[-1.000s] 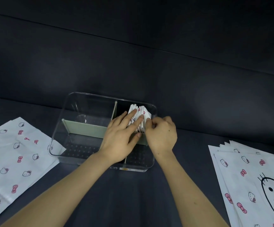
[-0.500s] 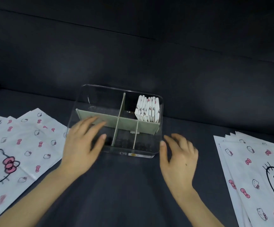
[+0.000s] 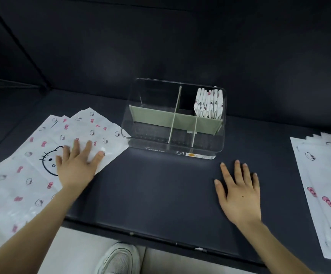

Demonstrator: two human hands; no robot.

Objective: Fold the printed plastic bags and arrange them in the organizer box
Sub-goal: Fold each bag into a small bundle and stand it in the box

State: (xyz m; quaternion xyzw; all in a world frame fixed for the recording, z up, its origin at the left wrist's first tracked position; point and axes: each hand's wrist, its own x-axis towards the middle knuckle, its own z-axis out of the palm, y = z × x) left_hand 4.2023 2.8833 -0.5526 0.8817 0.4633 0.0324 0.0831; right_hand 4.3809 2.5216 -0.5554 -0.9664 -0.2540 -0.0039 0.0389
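Clear organizer box [image 3: 156, 144] holds folded bags [image 3: 209, 104] back right; my left hand [image 3: 77, 167] lies flat on the printed bag pile [image 3: 22, 175], my right hand [image 3: 239, 194] flat, empty, on the counter [image 3: 150, 190]

From where I stand, the box [image 3: 172, 150] sits toward the back of the table [image 3: 160, 194], about the middle. Dividers [image 3: 152, 115] split it into compartments, and the folded bags [image 3: 209, 104] stand on edge in the back right one, packed against the right wall. Left of the box lies a fanned pile of flat bags [image 3: 22, 175], one corner reaching the box's left wall; the left hand [image 3: 77, 167] rests flat on it. A second pile of flat bags [image 3: 323, 184] lies well off to the right. The right hand [image 3: 239, 194] lies flat on the table before the box's right corner, between the box and that pile. Below the table's front edge, a shoe [image 3: 119, 258] is on the floor [image 3: 77, 250]
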